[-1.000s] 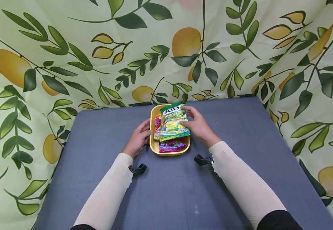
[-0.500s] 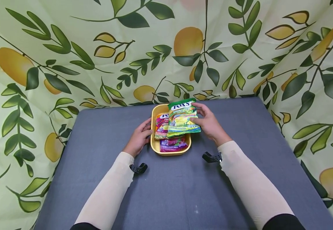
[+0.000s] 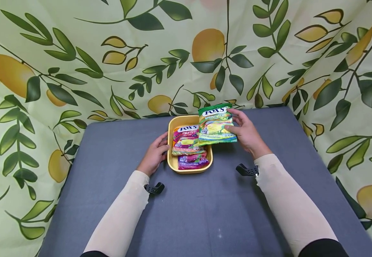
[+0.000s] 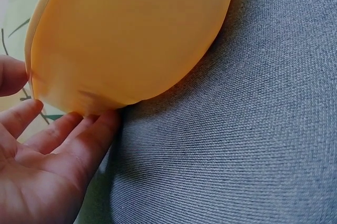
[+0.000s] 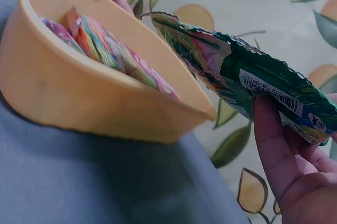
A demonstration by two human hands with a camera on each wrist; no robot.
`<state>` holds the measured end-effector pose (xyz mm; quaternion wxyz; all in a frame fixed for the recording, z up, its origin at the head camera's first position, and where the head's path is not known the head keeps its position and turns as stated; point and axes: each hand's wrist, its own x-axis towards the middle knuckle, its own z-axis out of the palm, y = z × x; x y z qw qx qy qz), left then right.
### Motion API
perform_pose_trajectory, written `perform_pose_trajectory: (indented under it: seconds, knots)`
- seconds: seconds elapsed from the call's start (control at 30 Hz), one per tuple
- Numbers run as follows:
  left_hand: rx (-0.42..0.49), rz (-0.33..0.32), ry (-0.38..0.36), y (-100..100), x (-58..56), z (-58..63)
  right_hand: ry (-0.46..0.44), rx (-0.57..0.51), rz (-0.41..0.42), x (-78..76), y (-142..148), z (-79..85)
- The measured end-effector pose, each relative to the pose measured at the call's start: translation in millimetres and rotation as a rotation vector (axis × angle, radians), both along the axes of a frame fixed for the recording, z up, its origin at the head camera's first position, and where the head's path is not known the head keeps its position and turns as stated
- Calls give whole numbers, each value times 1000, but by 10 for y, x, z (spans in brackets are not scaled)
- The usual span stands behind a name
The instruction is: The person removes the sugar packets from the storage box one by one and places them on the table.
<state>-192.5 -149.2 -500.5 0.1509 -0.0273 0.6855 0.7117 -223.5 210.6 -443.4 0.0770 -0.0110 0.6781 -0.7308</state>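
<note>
My right hand [image 3: 250, 135] pinches a green Fox's Spring Tea candy packet [image 3: 217, 125], thumb on the front and fingers behind. The packet is raised at the right rim of a yellow plastic tub [image 3: 189, 171]; its barcoded back [image 5: 274, 95] shows in the right wrist view. My left hand [image 3: 153, 154] holds the tub's left side. In the left wrist view its fingertips [image 4: 108, 118] touch the outer wall, while the thumb [image 4: 11, 75] meets the rim. Inside the tub lie a red Fox's Fruits packet [image 3: 186, 137] and a purple packet [image 3: 192, 162], partly covered by the red one.
The tub stands on a table with a grey-blue cloth [image 3: 186, 214], near its back edge. A curtain [image 3: 173, 39] printed with leaves and fruit hangs behind and at both sides. A black strap [image 3: 153, 188] juts from each wrist.
My right hand has carried the green candy packet right and slightly up from over the tub, uncovering more of the red packet. The left hand has stayed at the tub's left side.
</note>
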Motion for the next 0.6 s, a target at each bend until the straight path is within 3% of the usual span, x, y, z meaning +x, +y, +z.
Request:
perform_pose_trajectory:
  seconds: [0.33,0.6]
  knots:
    - [7,-5,-7,-10,-10,-12,-19,-8,-33,15,295,-17]
    - [11,3,-13,-26,-4,-19,-35,27,-30,22,464,-146]
